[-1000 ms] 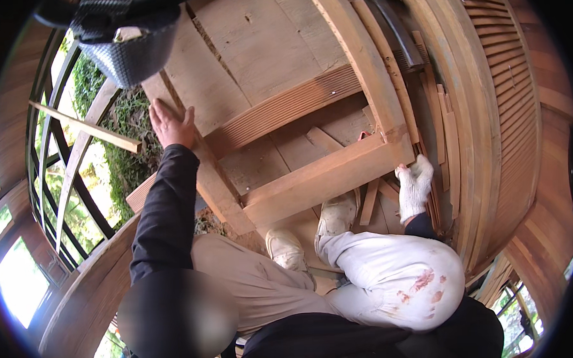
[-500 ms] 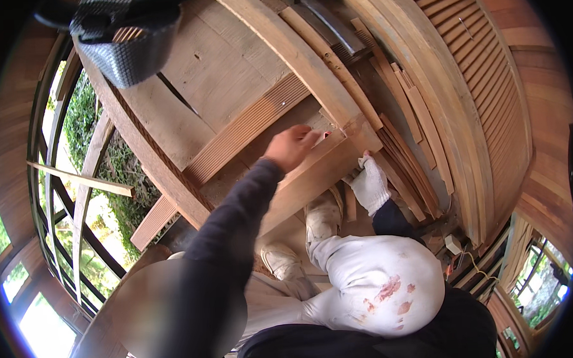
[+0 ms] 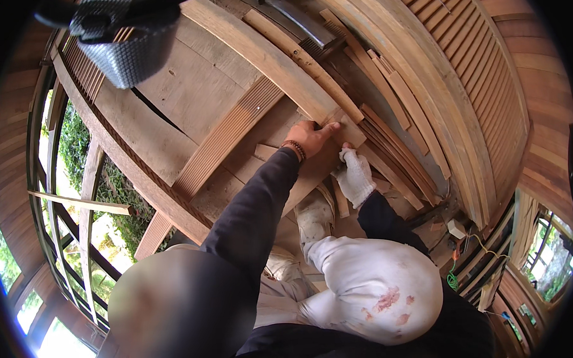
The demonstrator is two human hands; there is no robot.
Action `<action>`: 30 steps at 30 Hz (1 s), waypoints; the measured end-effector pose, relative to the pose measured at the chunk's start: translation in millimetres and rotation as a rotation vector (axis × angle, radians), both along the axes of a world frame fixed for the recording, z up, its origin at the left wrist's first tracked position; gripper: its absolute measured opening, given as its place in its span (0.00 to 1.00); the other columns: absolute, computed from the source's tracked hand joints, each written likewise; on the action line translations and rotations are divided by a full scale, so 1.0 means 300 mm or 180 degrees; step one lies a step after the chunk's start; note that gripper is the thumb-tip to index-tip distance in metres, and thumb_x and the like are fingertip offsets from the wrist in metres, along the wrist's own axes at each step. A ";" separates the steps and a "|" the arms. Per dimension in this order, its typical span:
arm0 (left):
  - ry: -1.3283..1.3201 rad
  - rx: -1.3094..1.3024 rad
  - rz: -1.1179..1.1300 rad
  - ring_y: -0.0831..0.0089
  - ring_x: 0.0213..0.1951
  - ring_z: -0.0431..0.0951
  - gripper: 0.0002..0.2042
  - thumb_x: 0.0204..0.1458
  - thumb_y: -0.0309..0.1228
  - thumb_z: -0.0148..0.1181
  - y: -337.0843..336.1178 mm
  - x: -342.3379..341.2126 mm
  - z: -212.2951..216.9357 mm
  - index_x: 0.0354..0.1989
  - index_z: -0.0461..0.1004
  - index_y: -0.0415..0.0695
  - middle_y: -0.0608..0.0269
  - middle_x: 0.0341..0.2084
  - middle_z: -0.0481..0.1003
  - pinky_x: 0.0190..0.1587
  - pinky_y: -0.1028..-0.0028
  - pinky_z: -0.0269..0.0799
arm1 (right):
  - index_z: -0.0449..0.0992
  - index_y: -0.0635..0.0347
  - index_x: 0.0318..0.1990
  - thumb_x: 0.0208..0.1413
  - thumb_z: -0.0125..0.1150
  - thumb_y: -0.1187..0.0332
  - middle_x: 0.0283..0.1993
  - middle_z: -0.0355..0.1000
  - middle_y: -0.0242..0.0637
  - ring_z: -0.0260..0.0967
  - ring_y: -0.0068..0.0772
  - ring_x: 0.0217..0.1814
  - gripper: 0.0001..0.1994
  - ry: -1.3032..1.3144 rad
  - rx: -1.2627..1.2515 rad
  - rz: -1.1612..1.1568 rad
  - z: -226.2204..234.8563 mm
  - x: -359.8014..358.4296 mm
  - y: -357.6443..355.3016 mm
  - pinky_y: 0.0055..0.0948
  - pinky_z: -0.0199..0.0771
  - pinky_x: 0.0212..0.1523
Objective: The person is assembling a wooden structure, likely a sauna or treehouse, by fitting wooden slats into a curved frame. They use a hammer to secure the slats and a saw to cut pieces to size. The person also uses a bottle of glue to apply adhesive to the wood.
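Note:
A long wooden beam (image 3: 262,58) meets a crosswise wooden board (image 3: 321,168) at a corner in front of me. My left hand (image 3: 311,139), bare and with a beaded bracelet at the wrist, is closed over the board near this joint, its thumb laid toward the beam's end. Below the corner, my right hand (image 3: 355,178) in a white knitted glove grips the board's end from the near side, thumb up. Some of its fingers are hidden. Any small thing under the left fingers cannot be seen.
Thin wood strips (image 3: 397,155) lie to the right of the joint, with a hammer (image 3: 299,18) farther up. A grooved plank (image 3: 233,133) crosses the frame. On the left runs another long beam (image 3: 125,154). A slatted panel (image 3: 467,62) stands at right. My stained white trouser knee (image 3: 381,290) is close below.
My left hand has come down and right, from above the board onto the corner joint. The right hand stays at the board's end. The whole view has shifted somewhat.

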State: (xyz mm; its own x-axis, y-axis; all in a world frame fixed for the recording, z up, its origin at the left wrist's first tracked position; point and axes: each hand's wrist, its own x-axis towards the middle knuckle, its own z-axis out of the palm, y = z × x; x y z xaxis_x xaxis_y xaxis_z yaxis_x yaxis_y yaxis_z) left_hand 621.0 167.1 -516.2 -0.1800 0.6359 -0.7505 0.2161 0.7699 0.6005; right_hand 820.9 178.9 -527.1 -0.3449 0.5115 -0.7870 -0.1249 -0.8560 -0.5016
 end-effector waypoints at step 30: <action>0.3353 -0.0840 0.1960 0.48 0.75 0.49 0.53 0.50 0.60 0.67 -1.193 -0.648 0.061 0.73 0.50 0.32 0.36 0.72 0.53 0.76 0.59 0.45 | 0.76 0.48 0.45 0.64 0.59 0.64 0.46 0.71 0.24 0.68 0.25 0.52 0.05 0.0092 -0.0366 0.0308 0.010 -0.017 0.040 0.41 0.70 0.59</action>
State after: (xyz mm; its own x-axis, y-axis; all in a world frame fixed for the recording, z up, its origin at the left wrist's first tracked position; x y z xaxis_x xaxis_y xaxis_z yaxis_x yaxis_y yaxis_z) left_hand 426.7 -190.9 -498.0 -0.9847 0.0848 -0.1523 0.0590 0.9843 0.1662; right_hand 815.7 190.8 -524.2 -0.4115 0.3820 -0.8275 -0.0521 -0.9163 -0.3971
